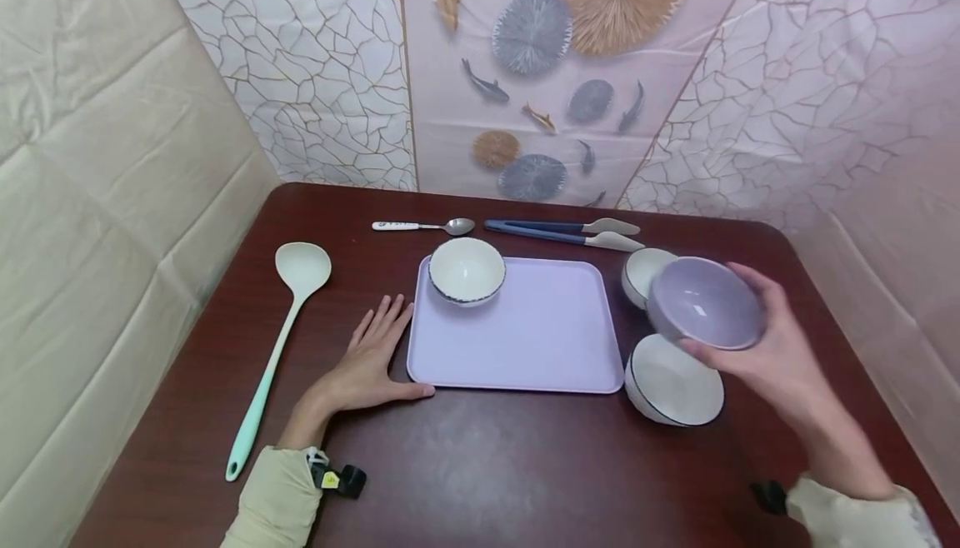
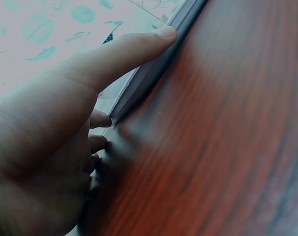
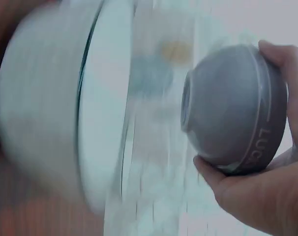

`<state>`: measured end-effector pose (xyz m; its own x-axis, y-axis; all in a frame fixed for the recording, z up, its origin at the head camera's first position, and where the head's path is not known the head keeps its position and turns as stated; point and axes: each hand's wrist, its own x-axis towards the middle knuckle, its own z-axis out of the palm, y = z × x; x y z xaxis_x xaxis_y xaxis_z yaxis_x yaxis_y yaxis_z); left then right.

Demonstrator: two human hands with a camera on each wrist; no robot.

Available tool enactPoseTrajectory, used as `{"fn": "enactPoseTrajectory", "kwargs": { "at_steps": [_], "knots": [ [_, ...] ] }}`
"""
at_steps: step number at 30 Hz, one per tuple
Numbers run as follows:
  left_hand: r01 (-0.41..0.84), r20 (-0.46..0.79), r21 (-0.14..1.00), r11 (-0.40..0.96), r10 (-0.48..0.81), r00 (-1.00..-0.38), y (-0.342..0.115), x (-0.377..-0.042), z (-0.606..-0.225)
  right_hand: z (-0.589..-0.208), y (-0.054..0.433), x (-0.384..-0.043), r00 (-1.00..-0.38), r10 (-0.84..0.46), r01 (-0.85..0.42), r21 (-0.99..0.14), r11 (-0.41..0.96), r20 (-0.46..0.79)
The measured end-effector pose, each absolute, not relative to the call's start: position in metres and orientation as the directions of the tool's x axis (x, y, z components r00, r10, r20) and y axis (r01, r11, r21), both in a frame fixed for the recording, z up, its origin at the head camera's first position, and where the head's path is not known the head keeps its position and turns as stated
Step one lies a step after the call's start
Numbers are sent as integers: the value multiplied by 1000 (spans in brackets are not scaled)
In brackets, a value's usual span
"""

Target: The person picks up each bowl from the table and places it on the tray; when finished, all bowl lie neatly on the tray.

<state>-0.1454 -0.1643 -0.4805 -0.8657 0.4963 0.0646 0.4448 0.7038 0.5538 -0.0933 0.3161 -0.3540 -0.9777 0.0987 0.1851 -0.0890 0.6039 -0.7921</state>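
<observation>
My right hand [image 1: 787,365] grips a purple bowl [image 1: 705,302] by its rim and side, holding it above the right part of the table. In the right wrist view, thumb and fingers span the bowl [image 3: 227,108], and raised lettering shows on its side. Below it stands a white bowl with a dark rim [image 1: 675,381], and a smaller white bowl [image 1: 637,269] is partly hidden behind it. My left hand [image 1: 363,373] rests on the table with fingers spread, its thumb and fingertips at the left edge of a lilac tray [image 1: 540,336]. Another white bowl [image 1: 467,269] sits on the tray's back left corner.
A pale green ladle [image 1: 281,348] lies at the left. Behind the tray are a spoon with a white handle [image 1: 397,226] and blue tongs with pale tips [image 1: 555,230]. Draped cloth [image 1: 97,165] borders the dark wooden table [image 1: 480,473].
</observation>
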Motion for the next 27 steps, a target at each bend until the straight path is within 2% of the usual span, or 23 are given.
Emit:
{"fn": "enactPoseTrajectory", "kwargs": {
  "at_steps": [4,12,19,27],
  "knots": [
    [441,64,550,709,491,-869,-165,-147,-481,-357,263,-107,-983,56,-116,-834,539,173],
    [434,58,551,713,486,-872,-165,-148,-481,-388,188,-148,-967,193,-52,-873,484,165],
    [442,61,539,717,490,-870,-165,-148,-482,-422,161,-179,-929,315,-27,-882,470,196],
    [446,64,531,720,491,-869,-168,-146,-481,-441,151,-195,-914,369,30,-878,478,169]
  ]
}}
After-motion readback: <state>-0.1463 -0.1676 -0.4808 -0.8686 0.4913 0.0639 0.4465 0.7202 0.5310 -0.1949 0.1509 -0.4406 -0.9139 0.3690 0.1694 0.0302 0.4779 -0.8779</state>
